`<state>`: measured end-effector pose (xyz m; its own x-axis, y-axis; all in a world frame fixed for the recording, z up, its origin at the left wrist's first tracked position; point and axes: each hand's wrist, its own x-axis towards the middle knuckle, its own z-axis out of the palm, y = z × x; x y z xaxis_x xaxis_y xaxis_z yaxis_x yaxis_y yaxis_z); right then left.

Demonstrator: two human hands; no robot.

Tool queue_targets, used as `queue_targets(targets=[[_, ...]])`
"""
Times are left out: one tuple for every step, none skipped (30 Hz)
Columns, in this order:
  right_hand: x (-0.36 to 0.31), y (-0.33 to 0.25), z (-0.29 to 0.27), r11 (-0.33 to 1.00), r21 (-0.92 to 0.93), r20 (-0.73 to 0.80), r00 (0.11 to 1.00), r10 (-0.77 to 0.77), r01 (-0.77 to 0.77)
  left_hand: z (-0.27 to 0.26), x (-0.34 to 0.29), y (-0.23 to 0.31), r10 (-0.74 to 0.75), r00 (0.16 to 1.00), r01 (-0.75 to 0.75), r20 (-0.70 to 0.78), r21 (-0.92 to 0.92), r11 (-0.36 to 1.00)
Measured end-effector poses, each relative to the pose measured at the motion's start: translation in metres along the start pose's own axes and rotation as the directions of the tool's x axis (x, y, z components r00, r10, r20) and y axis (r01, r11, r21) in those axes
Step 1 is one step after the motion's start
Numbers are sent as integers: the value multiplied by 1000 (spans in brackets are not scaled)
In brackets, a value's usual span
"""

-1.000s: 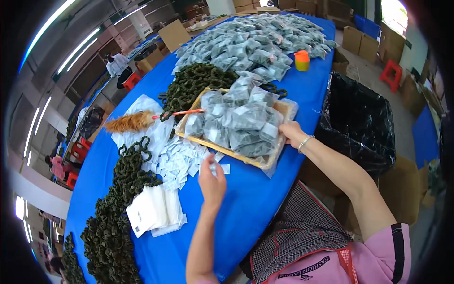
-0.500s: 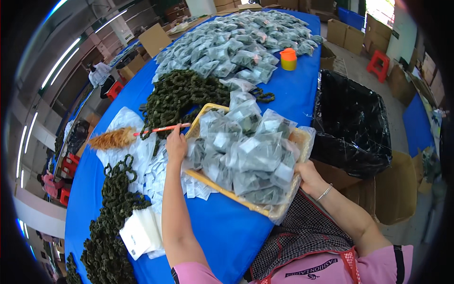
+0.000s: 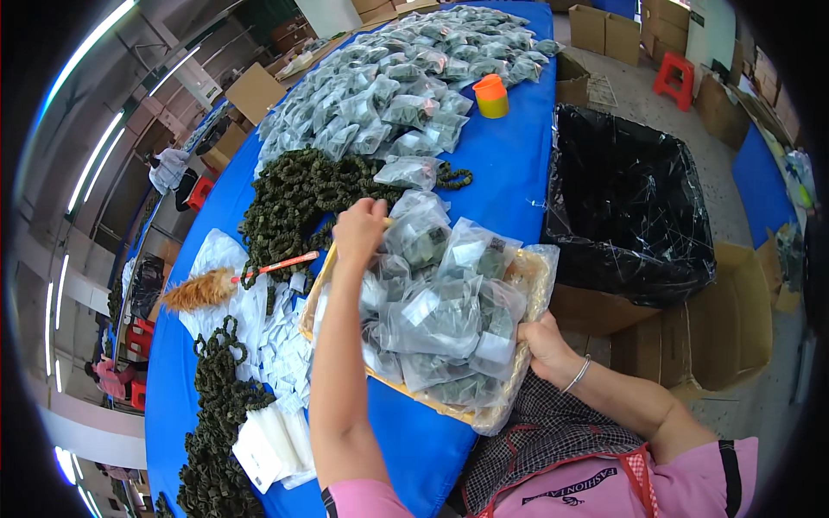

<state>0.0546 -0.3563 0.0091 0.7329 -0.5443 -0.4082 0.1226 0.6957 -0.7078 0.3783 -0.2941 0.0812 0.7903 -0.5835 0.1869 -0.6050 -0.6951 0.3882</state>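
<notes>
A shallow yellow basket [image 3: 316, 298], tilted at the table's near edge, is heaped with clear plastic bags [image 3: 432, 315] that hold dark green bundles and white slips. My right hand [image 3: 546, 344] grips its right rim, thumb over the edge. At the far left rim my left hand [image 3: 361, 229] is closed round the edge; its fingertips are partly hidden. A brown feather duster [image 3: 200, 290] with a red handle lies left of the basket. Behind my left hand spreads a pile of dark green knotted loops [image 3: 298, 194].
Many filled bags [image 3: 380, 78] cover the far end of the blue table [image 3: 509, 173], beside an orange and yellow cup [image 3: 491, 97]. White slips [image 3: 285, 354] and empty bags [image 3: 269, 445] lie left. Right of the table stands a black-lined bin [image 3: 630, 216] by an open carton [image 3: 725, 319].
My left hand has let go of the feather duster, which now lies on the table, and has moved right to the basket's far rim. The basket has shifted slightly left and nearer.
</notes>
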Motion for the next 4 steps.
queue_targets(targets=[[1,1,0,1000,-12,-3,1000,-4,4,8,11,16,-54,995,41,88,142,989],[1,2,0,1000,-20,1,1000,-20,20,18,18,32,-146,981,111,130,245,963],[3,2,0,999,-21,-3,999,-47,47,26,24,44,-230,961,164,155,349,923],[4,1,-2,997,-55,25,998,-61,62,31,28,52,-284,943,203,172,378,903]])
